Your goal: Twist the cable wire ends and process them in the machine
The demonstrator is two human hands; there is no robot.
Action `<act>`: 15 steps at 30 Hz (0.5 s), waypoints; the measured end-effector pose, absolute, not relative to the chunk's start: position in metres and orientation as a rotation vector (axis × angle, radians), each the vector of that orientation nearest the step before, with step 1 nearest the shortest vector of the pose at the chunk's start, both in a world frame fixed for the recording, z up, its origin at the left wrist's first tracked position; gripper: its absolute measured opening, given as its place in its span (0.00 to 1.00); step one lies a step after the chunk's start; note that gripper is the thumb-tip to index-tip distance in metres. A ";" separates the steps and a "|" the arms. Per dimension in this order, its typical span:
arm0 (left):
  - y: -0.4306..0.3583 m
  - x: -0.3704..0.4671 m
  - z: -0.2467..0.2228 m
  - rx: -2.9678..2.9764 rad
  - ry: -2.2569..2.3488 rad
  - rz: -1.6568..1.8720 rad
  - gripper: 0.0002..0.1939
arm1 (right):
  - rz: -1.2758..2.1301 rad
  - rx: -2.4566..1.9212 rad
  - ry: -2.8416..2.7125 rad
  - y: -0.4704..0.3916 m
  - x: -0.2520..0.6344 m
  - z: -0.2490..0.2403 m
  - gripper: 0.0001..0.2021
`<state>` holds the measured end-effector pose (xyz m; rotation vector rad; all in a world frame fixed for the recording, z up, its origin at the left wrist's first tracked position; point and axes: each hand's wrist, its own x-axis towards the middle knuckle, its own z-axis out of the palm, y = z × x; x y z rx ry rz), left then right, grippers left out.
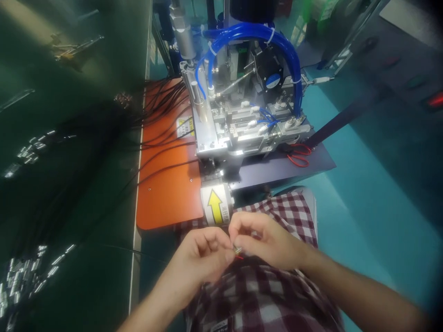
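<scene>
My left hand (207, 253) and my right hand (265, 240) meet above my lap, with their fingertips nearly touching. Between them is a small metallic connector (237, 250) with a short red piece at its lower side. The thumb and fingers of my left hand pinch it from the left. My right hand is closed at its other side, its fingertips against the same small part. Fingers cover most of the connector, so its full shape is hidden.
Ahead stands a metal machine (242, 129) with blue air tubes (242, 31). An orange plate (166, 193) crossed by dark cables lies to its left, beside a green table (97, 286) with metallic parts. Red-handled scissors (299, 156) rest at the machine's right.
</scene>
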<state>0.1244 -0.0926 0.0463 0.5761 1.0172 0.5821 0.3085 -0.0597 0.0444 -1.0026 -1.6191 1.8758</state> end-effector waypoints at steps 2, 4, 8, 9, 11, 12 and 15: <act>-0.091 0.125 0.047 0.545 1.004 0.545 0.13 | 1.713 -0.931 -1.831 -0.055 0.311 0.046 0.06; -0.092 0.126 0.045 0.545 1.036 0.571 0.13 | 1.532 -0.892 -2.005 -0.051 0.311 0.047 0.06; -0.099 0.128 0.037 0.627 1.144 0.681 0.12 | 1.281 -0.959 -2.047 -0.049 0.304 0.042 0.07; -0.100 0.128 0.035 0.652 1.172 0.699 0.13 | 1.306 -1.009 -1.965 -0.050 0.302 0.039 0.07; -0.103 0.129 0.033 0.687 1.217 0.729 0.13 | 1.439 -1.145 -1.700 -0.053 0.299 0.035 0.07; -0.104 0.129 0.033 0.697 1.232 0.745 0.14 | 1.520 -1.202 -1.577 -0.055 0.299 0.034 0.06; -0.104 0.130 0.032 0.745 1.265 0.804 0.14 | 1.603 -1.275 -1.466 -0.064 0.300 0.036 0.05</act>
